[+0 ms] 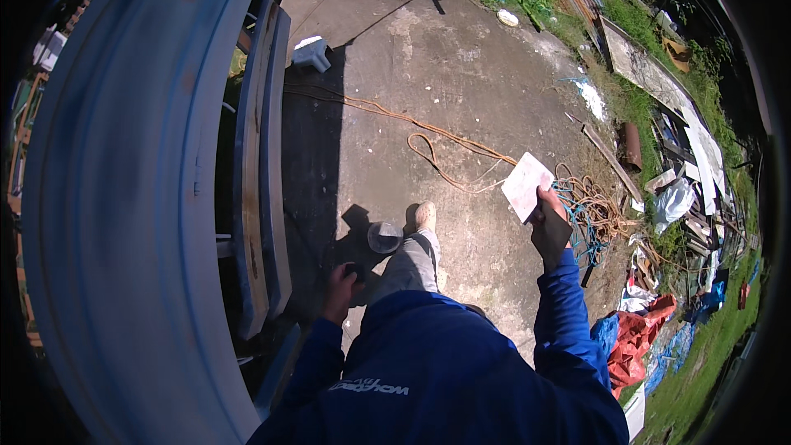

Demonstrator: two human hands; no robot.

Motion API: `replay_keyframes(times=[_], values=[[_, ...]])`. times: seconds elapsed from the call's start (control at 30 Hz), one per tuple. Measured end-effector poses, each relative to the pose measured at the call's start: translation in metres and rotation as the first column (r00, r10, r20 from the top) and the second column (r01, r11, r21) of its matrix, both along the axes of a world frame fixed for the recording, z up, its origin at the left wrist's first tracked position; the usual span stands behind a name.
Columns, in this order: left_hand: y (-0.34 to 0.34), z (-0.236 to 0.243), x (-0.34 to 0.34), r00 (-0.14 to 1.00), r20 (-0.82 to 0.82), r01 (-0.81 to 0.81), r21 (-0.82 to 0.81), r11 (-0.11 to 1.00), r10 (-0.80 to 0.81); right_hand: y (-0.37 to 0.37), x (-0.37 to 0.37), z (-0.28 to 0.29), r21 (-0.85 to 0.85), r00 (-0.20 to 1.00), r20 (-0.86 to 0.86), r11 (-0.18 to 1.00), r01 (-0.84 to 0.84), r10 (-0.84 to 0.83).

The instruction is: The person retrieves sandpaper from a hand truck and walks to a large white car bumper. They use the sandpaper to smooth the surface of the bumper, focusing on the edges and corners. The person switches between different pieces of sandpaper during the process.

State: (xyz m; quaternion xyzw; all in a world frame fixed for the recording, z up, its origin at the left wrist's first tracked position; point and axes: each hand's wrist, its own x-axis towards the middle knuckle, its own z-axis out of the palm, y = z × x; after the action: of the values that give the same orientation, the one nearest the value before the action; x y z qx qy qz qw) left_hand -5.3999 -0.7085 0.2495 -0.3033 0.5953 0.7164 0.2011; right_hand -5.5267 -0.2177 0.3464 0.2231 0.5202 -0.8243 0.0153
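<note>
1. In the head view, the right hand [550, 222] is closing on a pale, pink-smudged sheet [526, 188] – the thumb is lying on its upper face near one corner, and the other fingers are mostly hiding underneath.
2. That sheet is hanging in the air, not resting, over the right part of the concrete surface [387, 156]. An orange rope [371, 107] is running out of sight behind it, and a rope tangle [606, 210] is lying by the surface's right edge.
3. The left hand [338, 292] is hanging low near the left edge, its fingers curling in. Something dark is showing there, but I cannot tell whether it is gripping a thing or just catching shadow.
4. A clear round tub [385, 237] is sitting between that hand and a beige shoe [425, 216]. Along the left edge, a blue-grey metal panel [124, 198] is looming.
5. To my eye, the step in hand is carrying or checking the sheet – the right hand is doing the work, the left is waiting.
6. The next move, I am guessing, is calling for a steady pinch and careful footing around tub and rope.
</note>
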Motion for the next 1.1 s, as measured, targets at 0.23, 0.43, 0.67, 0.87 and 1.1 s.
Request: replay_keyframes(times=[0.23, 0.43, 0.67, 0.87, 1.1], values=[[0.015, -0.063, -0.197, 0.973, 0.019, -0.226, -0.093, 0.970, 0.228, -0.057, -0.238, 0.019, 0.023, 0.965, 0.038, 0.965, -0.262, 0.261], [-0.004, -0.004, -0.428, 0.951, -0.029, -0.310, -0.047, 0.950, 0.309, 0.055, -0.352, -0.127, 0.054, 0.882, 0.467, 0.998, 0.042, -0.062], [-0.034, 0.057, -0.649, 0.942, -0.115, -0.333, -0.243, 0.911, 0.314, 0.130, -0.353, -0.215, 0.206, 0.566, 0.786, 0.968, 0.141, -0.249], [-0.063, 0.002, -0.819, 0.857, -0.209, -0.515, -0.323, 0.794, 0.471, 0.212, -0.466, -0.252, 0.064, 0.473, 0.875, 0.994, 0.093, -0.101], [-0.123, 0.011, -1.023, 0.615, -0.319, -0.779, -0.384, 0.495, 0.721, 0.153, -0.945, -0.168, 0.175, 0.717, 0.696, 0.978, -0.116, -0.039]])
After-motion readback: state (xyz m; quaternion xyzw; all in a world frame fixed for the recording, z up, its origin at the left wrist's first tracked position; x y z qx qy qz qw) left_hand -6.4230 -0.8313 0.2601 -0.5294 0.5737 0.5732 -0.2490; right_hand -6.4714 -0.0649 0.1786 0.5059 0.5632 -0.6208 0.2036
